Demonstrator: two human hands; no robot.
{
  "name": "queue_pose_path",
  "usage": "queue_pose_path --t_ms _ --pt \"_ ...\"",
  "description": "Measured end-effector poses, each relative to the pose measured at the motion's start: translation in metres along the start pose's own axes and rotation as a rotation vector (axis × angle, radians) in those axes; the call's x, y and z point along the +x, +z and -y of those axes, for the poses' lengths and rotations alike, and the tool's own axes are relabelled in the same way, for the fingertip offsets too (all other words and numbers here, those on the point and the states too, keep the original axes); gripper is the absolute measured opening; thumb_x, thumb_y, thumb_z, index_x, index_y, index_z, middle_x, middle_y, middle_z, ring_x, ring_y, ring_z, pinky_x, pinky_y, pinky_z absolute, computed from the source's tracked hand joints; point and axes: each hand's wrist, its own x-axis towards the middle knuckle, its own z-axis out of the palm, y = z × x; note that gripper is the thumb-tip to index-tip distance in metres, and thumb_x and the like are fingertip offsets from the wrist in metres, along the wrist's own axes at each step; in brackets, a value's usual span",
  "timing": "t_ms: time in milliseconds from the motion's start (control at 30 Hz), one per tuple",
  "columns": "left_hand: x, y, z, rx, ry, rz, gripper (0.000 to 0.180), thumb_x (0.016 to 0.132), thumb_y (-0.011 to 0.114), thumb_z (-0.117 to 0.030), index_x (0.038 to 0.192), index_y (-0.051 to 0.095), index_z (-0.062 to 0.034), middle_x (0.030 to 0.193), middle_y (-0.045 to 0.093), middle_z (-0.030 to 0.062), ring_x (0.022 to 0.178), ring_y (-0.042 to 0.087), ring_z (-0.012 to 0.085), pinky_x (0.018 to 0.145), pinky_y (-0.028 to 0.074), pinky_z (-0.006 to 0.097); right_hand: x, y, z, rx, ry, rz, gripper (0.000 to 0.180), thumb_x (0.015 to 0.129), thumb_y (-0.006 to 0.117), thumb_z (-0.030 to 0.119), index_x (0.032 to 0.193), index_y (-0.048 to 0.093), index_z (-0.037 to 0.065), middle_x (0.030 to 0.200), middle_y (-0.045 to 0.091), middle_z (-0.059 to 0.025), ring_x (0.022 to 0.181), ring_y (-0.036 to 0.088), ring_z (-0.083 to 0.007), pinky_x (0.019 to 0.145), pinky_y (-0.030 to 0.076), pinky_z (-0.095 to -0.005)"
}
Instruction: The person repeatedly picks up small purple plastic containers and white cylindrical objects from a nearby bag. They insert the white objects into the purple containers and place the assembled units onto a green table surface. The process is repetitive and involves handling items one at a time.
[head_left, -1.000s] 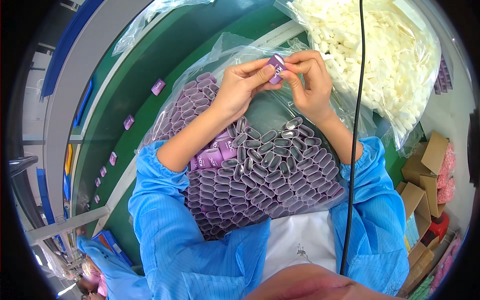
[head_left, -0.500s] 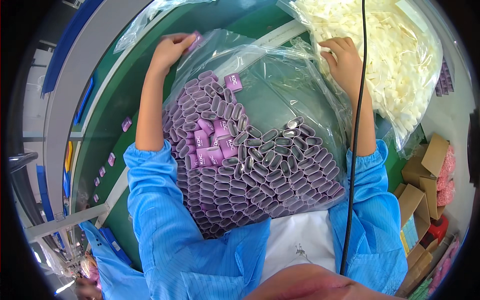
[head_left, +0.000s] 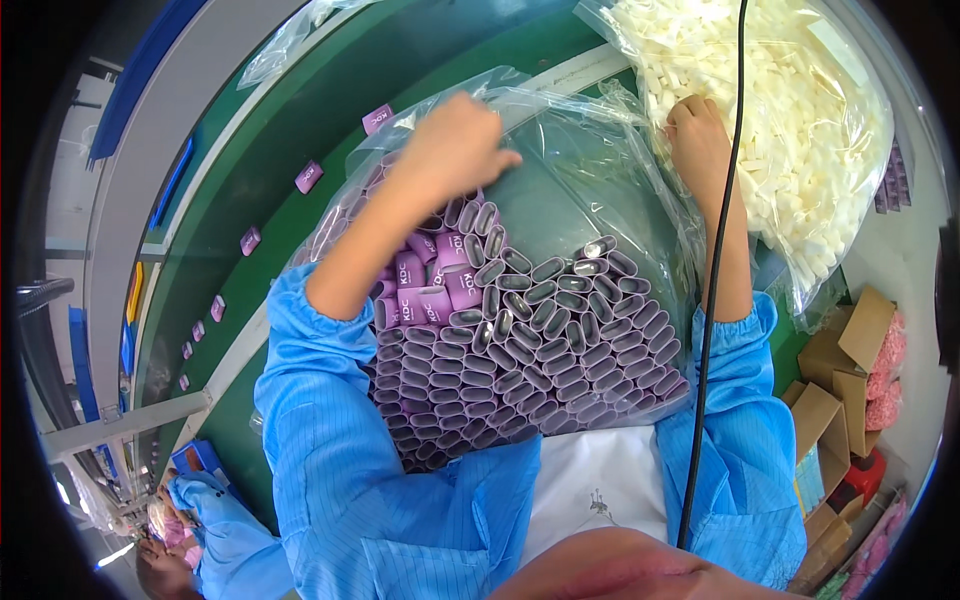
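Note:
A clear plastic bag (head_left: 600, 150) lies before me, filled with purple oval shells (head_left: 560, 300), most standing with their hollow ends up. Several shells (head_left: 435, 300) lie on their sides at its left. My left hand (head_left: 455, 140) is above the far part of the bag, thumb stretched out to the right; its fingers point down and are partly hidden. It covers whatever lies beneath. My right hand (head_left: 697, 135) is at the near-left edge of a clear bag of small cream-white pieces (head_left: 740, 110), its fingers curled in. What they pinch, if anything, cannot be seen.
One purple shell (head_left: 377, 119) rests on the green belt (head_left: 300, 220) beyond the bag, with several more in a line to the left. A black cable (head_left: 708, 290) hangs in front of my right arm. Cardboard boxes (head_left: 850, 350) stand at right. A co-worker's blue sleeve (head_left: 225, 525) is at lower left.
My left hand has let go of a purple shell on the belt and moved right over the bag. The shells on the belt have shifted. My right hand's fingers have curled in at the cream-white pieces.

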Motion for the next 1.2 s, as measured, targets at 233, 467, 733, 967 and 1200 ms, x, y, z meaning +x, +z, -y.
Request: queue_pose_path --t_ms 233,467,733,967,1200 --pt "-0.011 0.004 -0.011 0.098 -0.17 -0.025 0.044 0.073 0.074 -0.043 0.081 0.07 0.0003 0.09 0.063 0.0188 0.095 0.057 0.0345 0.08 0.048 0.042 0.001 -0.003 0.008 -0.051 0.005 -0.082 0.012 0.076 0.066 0.004 0.085 0.057 0.002 0.085 0.059 -0.0131 0.088 0.053 -0.0301 0.081 0.043 -0.0388" --pt "-0.008 -0.004 -0.001 0.15 -0.181 0.154 0.044 0.073 0.073 -0.046 0.079 0.069 -0.0018 0.092 0.064 0.0185 0.099 0.055 0.0358 0.079 0.046 0.043 0.009 -0.012 0.031 0.505 0.104 -0.294 0.02 0.081 0.068 0.006 0.1 0.065 0.002 0.091 0.064 -0.0124 0.081 0.059 -0.0259 0.072 0.048 -0.035" --pt "0.005 0.007 -0.029 -0.473 -0.023 -0.14 0.037 0.067 0.082 -0.028 0.086 0.064 -0.0007 0.077 0.068 0.0122 0.069 0.067 0.0278 0.062 0.05 0.038 -0.001 -0.002 0.069 1.422 0.179 -0.039 0.019 0.084 0.067 0.007 0.103 0.067 0.003 0.092 0.065 -0.0056 0.083 0.064 -0.015 0.074 0.051 -0.0264" --pt "0.004 0.022 -0.044 -0.756 0.058 -0.379 0.05 0.069 0.082 -0.022 0.11 0.058 -0.0071 0.085 0.071 0.0113 0.076 0.07 0.0219 0.065 0.053 0.03 -0.007 -0.006 0.085 1.006 -0.056 -0.026 0.016 0.079 0.069 0.005 0.096 0.069 0.005 0.09 0.062 -0.0084 0.075 0.063 -0.0192 0.067 0.051 -0.03" --pt "0.002 0.022 -0.042 -0.695 0.152 -0.452 0.05 0.07 0.082 -0.02 0.112 0.057 -0.0081 0.085 0.071 0.0113 0.078 0.071 0.0208 0.065 0.054 0.028 -0.007 -0.004 0.081 1.022 -0.038 0.015 0.016 0.077 0.072 0.003 0.093 0.069 0.003 0.088 0.062 -0.008 0.075 0.062 -0.0172 0.069 0.05 -0.0284"
